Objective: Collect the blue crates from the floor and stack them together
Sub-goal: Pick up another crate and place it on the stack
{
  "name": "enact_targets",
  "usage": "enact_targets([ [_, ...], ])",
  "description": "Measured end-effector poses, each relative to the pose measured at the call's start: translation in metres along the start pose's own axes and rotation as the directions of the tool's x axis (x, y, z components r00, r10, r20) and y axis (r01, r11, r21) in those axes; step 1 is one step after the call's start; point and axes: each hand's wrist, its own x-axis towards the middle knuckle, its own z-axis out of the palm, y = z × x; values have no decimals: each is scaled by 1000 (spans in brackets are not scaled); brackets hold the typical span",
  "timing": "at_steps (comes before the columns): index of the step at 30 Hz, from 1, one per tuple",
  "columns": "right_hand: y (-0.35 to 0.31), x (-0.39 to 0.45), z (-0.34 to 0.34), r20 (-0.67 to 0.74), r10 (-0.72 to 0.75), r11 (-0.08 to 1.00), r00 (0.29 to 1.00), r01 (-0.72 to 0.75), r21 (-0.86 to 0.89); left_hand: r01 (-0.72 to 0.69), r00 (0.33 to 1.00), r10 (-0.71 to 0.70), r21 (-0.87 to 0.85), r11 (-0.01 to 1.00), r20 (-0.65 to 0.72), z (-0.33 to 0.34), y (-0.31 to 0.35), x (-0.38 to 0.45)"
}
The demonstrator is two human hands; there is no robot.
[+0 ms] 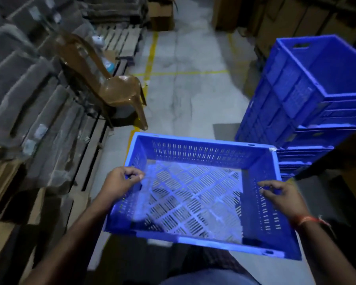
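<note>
Blue plastic fills the space between the two hands: the left hand curls over the rim of one short wall of a perforated crate, fingers folded tight through or around the handle edge, and the right hand clamps the opposite short wall the same way, thumb inside, fingers outside. Held so, the crate hangs in the air in front of the body, mouth up, its slotted floor showing the ground through it. Its long axis runs from one hand across to the other, and the far long wall tips slightly away and to the right.

Beyond the right fingers, well apart, stands a stack of blue crates, several nested low ones with a deep solid-walled one on top. That stack looks like the goal, so I judge the task well on: this crate is collected and only needs setting on top. No other loose crates show on the floor ahead.
</note>
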Motion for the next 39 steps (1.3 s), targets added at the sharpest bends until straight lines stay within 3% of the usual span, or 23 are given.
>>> enact_targets([
  [9, -34, 185, 19, -46, 86, 989, 995, -80, 121, -23, 998, 21, 41, 999, 62, -18, 62, 232],
  [17, -81, 314, 10, -141, 111, 989, 984, -96, 108, -66, 995, 63, 46, 997, 80, -31, 130, 397],
  [23, -91, 374, 26, -272, 239, 968, 932, -206, 143, -195, 950, 161, 105, 975, 268, -24, 152, 542],
  [29, -142, 375, 51, -452, 384, 923, 805, -315, 223, -342, 843, 249, 117, 933, 477, -17, 202, 670],
  [35, -197, 350, 70, -555, 518, 853, 651, -345, 392, -579, 601, 368, 69, 813, 709, 3, 292, 751],
  [39, -233, 337, 56, -615, 556, 830, 559, -338, 444, -621, 479, 425, -45, 782, 768, 18, 358, 765],
])
